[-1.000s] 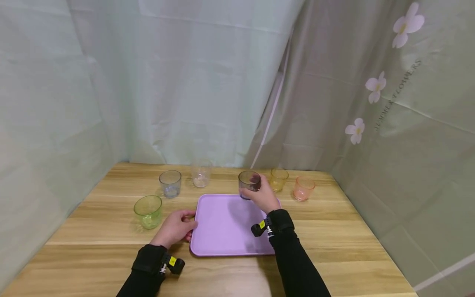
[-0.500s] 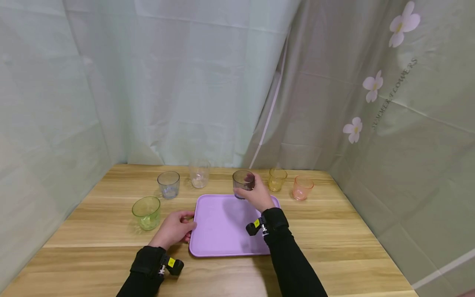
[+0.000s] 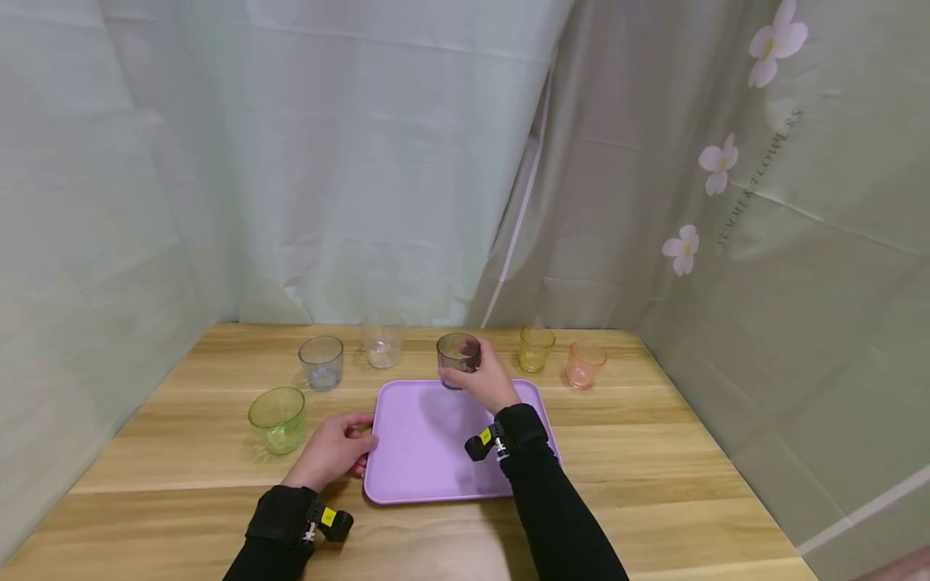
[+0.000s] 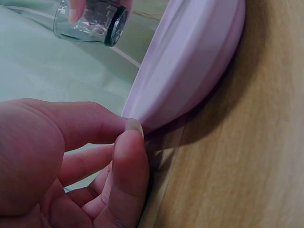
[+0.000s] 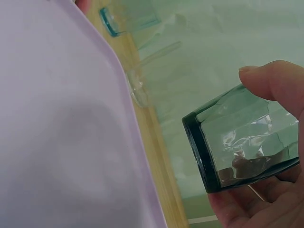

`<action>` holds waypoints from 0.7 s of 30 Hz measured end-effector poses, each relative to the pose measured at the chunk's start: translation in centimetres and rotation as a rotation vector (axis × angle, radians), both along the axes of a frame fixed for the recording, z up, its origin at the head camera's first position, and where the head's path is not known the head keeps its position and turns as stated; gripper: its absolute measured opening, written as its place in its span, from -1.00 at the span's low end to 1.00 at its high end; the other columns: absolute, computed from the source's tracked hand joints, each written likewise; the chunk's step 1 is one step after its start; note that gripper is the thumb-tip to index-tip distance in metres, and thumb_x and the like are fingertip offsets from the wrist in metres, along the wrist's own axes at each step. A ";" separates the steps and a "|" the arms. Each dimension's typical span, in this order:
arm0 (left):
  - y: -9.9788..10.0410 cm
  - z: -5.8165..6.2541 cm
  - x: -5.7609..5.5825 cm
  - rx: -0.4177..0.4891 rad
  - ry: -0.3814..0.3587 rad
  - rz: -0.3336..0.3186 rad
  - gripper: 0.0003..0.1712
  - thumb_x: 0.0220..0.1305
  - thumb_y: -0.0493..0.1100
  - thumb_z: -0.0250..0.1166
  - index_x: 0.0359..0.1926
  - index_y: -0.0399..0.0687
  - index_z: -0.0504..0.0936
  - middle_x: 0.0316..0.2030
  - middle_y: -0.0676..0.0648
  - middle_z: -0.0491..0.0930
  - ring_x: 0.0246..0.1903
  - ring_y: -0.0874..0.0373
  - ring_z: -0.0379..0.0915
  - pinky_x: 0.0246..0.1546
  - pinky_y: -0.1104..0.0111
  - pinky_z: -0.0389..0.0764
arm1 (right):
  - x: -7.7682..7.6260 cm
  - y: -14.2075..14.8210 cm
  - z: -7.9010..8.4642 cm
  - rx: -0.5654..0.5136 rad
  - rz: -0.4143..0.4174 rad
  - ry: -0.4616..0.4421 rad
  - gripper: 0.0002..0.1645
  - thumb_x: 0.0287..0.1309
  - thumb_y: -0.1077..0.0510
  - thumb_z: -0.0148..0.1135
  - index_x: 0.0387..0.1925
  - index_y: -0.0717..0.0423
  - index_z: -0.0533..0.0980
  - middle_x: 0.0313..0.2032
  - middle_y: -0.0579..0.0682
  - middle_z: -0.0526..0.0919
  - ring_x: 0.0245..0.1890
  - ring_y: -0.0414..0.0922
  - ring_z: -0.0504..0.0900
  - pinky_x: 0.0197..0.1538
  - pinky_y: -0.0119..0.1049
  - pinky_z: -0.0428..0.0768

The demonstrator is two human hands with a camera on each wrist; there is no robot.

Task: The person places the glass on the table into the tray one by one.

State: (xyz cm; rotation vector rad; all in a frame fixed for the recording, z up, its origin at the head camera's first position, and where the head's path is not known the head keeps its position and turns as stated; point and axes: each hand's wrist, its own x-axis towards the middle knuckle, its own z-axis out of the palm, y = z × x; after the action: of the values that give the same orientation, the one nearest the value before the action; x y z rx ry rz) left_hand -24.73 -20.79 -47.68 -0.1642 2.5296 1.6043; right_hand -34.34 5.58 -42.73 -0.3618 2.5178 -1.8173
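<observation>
A dark grey see-through glass (image 3: 454,359) is in my right hand (image 3: 491,386), held off the table over the far rim of the purple tray (image 3: 417,452). In the right wrist view, my thumb lies on one side of this glass (image 5: 247,137) and my fingers curl around the other. My left hand (image 3: 336,448) is at the tray's left edge. Seen from the left wrist, thumb and index finger of that hand (image 4: 95,156) pinch the tray's rim (image 4: 190,61). The tray lies flat on the wooden table (image 3: 625,476).
Left of the tray stand a green glass (image 3: 278,424) and a bluish glass (image 3: 321,367). A clear glass (image 3: 382,347) is behind the tray. Yellow (image 3: 536,353) and orange (image 3: 584,367) glasses stand at the back right. Curtains (image 3: 363,177) enclose the table's back and sides.
My right hand has carried the dark grey glass a little to the left along the tray's far edge. The left hand stays at the tray. The head view has turned slightly right.
</observation>
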 end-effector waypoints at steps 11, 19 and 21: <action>0.0 0.3 0.2 0.002 -0.009 0.004 -0.41 0.48 -0.29 0.35 0.45 -0.40 0.52 -0.27 -0.16 0.57 -0.52 0.11 0.58 -0.46 0.32 0.77 | 0.0 -0.8 -0.5 0.000 0.013 -0.008 0.00 0.26 0.04 0.59 0.56 0.24 0.29 0.40 0.22 0.56 0.40 0.15 0.57 0.49 0.07 0.56; 0.1 0.4 0.2 -0.003 -0.015 0.012 -0.41 0.48 -0.28 0.36 0.45 -0.38 0.53 -0.26 -0.16 0.56 -0.53 0.11 0.58 -0.46 0.31 0.78 | 0.0 -1.5 -0.6 -0.004 0.029 -0.012 -0.01 0.27 0.04 0.58 0.57 0.24 0.28 0.42 0.25 0.54 0.40 0.17 0.56 0.48 0.08 0.56; 0.1 0.4 0.2 0.000 -0.017 0.015 -0.41 0.48 -0.28 0.35 0.45 -0.38 0.53 -0.27 -0.16 0.56 -0.53 0.11 0.58 -0.46 0.31 0.77 | 0.0 -1.8 -0.7 -0.002 0.031 -0.008 -0.01 0.26 0.04 0.58 0.56 0.24 0.29 0.40 0.24 0.55 0.39 0.16 0.56 0.47 0.08 0.57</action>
State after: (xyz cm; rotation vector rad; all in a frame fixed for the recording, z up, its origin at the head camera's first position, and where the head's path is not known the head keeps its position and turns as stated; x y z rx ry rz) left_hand -24.54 -20.73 -47.28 -0.1966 2.5220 1.6019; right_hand -34.35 3.78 -43.47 -0.3905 2.4910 -1.8077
